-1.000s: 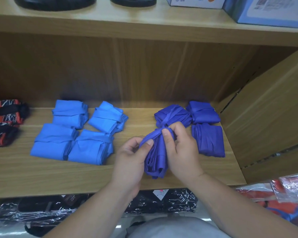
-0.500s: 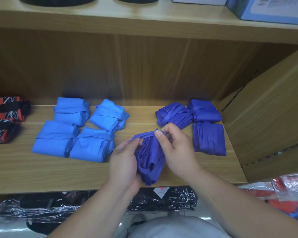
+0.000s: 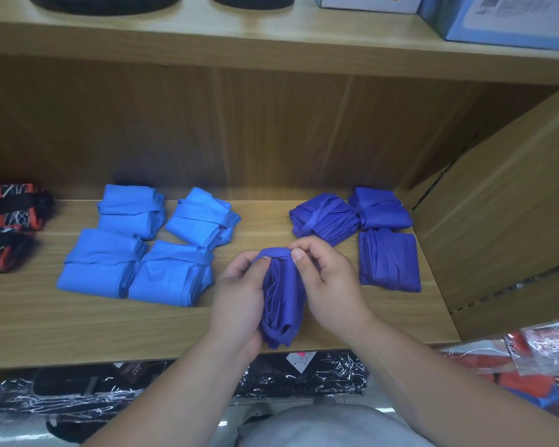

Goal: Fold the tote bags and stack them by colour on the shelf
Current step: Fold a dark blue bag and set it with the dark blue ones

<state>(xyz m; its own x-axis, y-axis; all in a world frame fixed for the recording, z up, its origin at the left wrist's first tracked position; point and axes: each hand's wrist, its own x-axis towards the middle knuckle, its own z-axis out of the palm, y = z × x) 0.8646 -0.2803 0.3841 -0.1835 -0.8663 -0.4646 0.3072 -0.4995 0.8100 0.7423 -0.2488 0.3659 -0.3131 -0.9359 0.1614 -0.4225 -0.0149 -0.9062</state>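
Note:
A dark blue tote bag, folded into a narrow bundle, stands over the front of the wooden shelf. My left hand grips its left side. My right hand grips its right side, and both thumbs pinch its strap across the top. Three folded dark blue bags lie at the right of the shelf. Several folded light blue bags lie left of the middle. Folded red and black patterned bags sit at the far left.
The shelf's back panel and a right side wall close it in. An upper shelf holds black shoes and boxes. Plastic-wrapped black bags and red ones lie below the shelf's front edge.
Both hands have turned the dark blue bundle and drawn the strap over its top end. The bundle now stands more upright between my palms. The bags on the shelf have not moved.

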